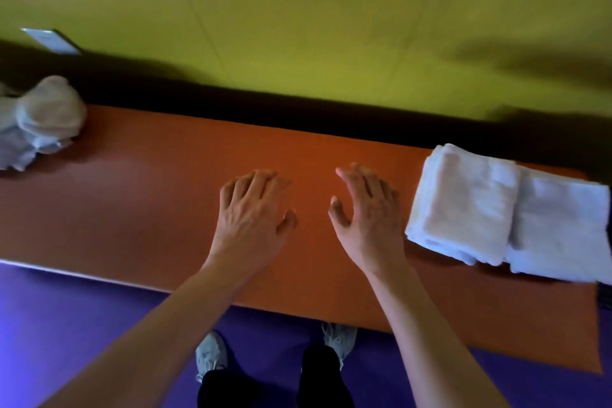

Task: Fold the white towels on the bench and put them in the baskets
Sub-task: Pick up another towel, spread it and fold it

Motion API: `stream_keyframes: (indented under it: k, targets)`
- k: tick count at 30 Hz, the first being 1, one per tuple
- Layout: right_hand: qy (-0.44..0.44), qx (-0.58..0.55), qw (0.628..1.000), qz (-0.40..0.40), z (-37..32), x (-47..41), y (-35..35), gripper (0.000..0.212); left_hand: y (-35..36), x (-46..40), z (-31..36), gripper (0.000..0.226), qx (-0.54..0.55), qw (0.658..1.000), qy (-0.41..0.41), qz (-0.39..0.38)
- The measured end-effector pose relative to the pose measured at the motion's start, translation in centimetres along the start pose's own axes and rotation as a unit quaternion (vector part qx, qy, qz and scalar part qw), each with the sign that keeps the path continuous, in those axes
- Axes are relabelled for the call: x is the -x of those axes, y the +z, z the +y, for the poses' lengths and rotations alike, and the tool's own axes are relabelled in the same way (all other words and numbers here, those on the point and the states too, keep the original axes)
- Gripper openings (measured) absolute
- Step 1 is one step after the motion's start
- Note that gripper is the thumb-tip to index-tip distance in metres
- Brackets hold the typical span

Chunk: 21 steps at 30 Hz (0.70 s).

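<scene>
Two stacks of folded white towels sit side by side at the right end of the orange bench (159, 209): one stack (463, 202) nearer the middle, the other (563, 228) at the frame's right edge. A crumpled heap of unfolded white towels (36, 119) lies at the bench's far left. My left hand (255, 209) and my right hand (367, 209) hover over the bare middle of the bench, palms down, fingers loosely spread, holding nothing. My right hand is just left of the folded stack, apart from it. No basket is in view.
A yellow-green wall (298, 26) rises right behind the bench, with a dark gap along its foot. A small pale plate (49, 40) is on the wall at the left. The purple floor (82, 325) and my shoes (212, 354) lie below the bench's front edge.
</scene>
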State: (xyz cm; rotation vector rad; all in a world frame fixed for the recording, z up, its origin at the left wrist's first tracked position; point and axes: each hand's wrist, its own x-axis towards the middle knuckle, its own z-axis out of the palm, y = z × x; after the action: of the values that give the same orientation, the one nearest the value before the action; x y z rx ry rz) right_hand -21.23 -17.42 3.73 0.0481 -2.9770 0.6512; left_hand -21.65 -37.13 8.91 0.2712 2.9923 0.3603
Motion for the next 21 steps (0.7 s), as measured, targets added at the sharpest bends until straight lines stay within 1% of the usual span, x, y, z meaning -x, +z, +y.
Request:
stream_keyframes:
  k: [5,13,17,21]
  targets:
    - [-0.039,-0.001,0.999,-0.036,-10.6,-0.6,2.7,0.048,-3.7,3.5,-9.5,0.049,0.013,0.998,-0.041,0.045]
    - [-0.088,0.002,0.994,-0.069,-28.5,-1.7,8.4,0.05,-9.3,8.7,-26.0,0.05,0.033,0.991,-0.106,0.074]
    - [-0.123,-0.008,0.989,-0.082,-35.9,-3.1,11.0,0.051,-11.6,10.6,-33.0,0.05,0.032,0.985,-0.139,0.098]
    - [-0.164,-0.002,0.981,-0.1,-41.4,-4.8,13.4,0.051,-12.8,11.7,-38.5,0.049,0.03,0.976,-0.179,0.116]
